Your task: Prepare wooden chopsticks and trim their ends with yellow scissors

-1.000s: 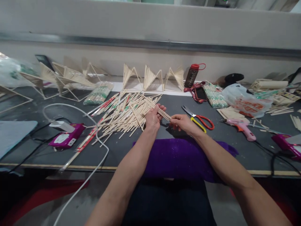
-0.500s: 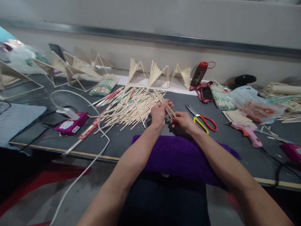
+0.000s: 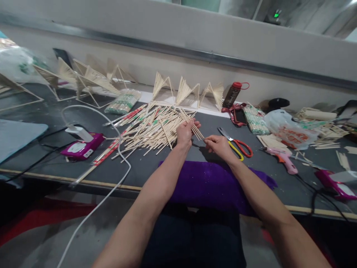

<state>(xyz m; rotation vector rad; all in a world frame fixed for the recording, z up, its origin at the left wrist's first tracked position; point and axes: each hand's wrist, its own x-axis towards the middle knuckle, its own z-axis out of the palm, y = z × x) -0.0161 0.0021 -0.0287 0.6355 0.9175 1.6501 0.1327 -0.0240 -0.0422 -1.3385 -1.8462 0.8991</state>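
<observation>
My left hand (image 3: pixel 185 132) is closed around a small bundle of wooden sticks (image 3: pixel 195 129), held at the right edge of a large loose pile of sticks (image 3: pixel 150 128) on the dark table (image 3: pixel 139 169). My right hand (image 3: pixel 219 144) sits just to the right with its fingers curled in a pinch near the bundle's lower ends. Whether it grips a stick is hard to make out. A purple cloth (image 3: pixel 208 184) lies under my wrists at the table's front edge.
Red-and-yellow scissors (image 3: pixel 236 143) lie right of my hands, a pink glue gun (image 3: pixel 281 158) further right. Fan-shaped stick frames (image 3: pixel 185 91) stand at the back beside a red-capped bottle (image 3: pixel 231 95). A magenta device (image 3: pixel 81 146) and white cable (image 3: pixel 111 149) lie left.
My right hand has slid slightly away from the bundle's ends. The left hand keeps its hold on the sticks. The view has shifted a little.
</observation>
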